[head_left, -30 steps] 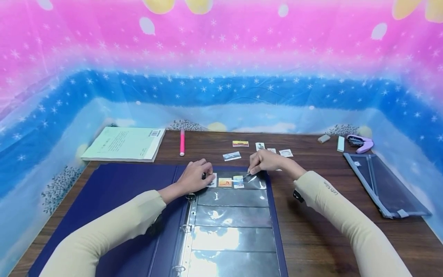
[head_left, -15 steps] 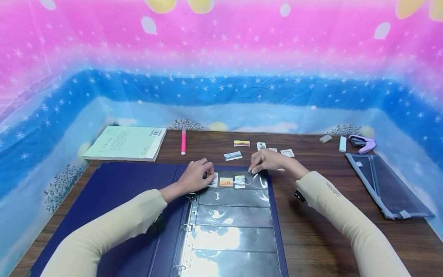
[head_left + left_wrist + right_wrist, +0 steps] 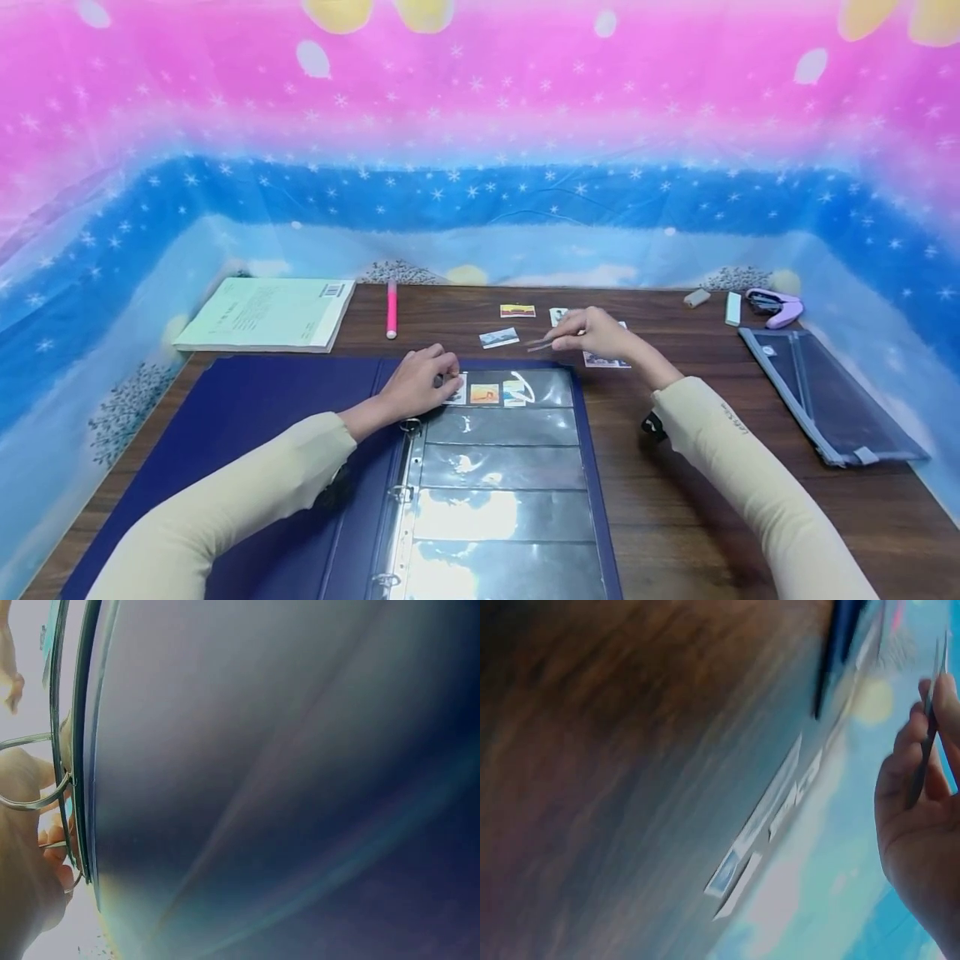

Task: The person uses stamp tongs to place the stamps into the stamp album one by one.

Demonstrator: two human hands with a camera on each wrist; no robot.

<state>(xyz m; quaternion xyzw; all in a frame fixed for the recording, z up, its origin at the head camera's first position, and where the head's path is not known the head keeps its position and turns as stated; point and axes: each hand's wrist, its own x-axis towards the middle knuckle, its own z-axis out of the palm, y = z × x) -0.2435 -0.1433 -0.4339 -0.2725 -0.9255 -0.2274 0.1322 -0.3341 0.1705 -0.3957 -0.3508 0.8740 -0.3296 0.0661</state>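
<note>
A dark blue ring binder [image 3: 285, 433] lies open, with a black stamp page [image 3: 502, 427] of clear pocket strips on its rings. My left hand [image 3: 420, 382] is at the page's top left corner, its curled fingers and thumb pinching the edge of the top strip. A partly covered stamp [image 3: 456, 390], an orange stamp [image 3: 484, 394] and a blue-yellow stamp [image 3: 514, 393] sit in that strip. My right hand [image 3: 592, 332] holds tweezers [image 3: 928, 731] beyond the page's top edge, tips pointing left, near a grey-blue stamp [image 3: 498, 337]. Nothing is visible between the tips.
Several loose stamps lie beyond the binder, among them a red-yellow stamp [image 3: 517, 311]. A pale green book [image 3: 270, 312] and a pink marker [image 3: 392, 308] are at the back left. A mesh pouch [image 3: 832, 396], purple stapler [image 3: 780, 308] and erasers [image 3: 732, 308] lie on the right.
My right hand has lifted the tweezers away from the blue-yellow stamp in the top strip and moved beyond the page toward the loose stamps. My left hand has stayed in place.
</note>
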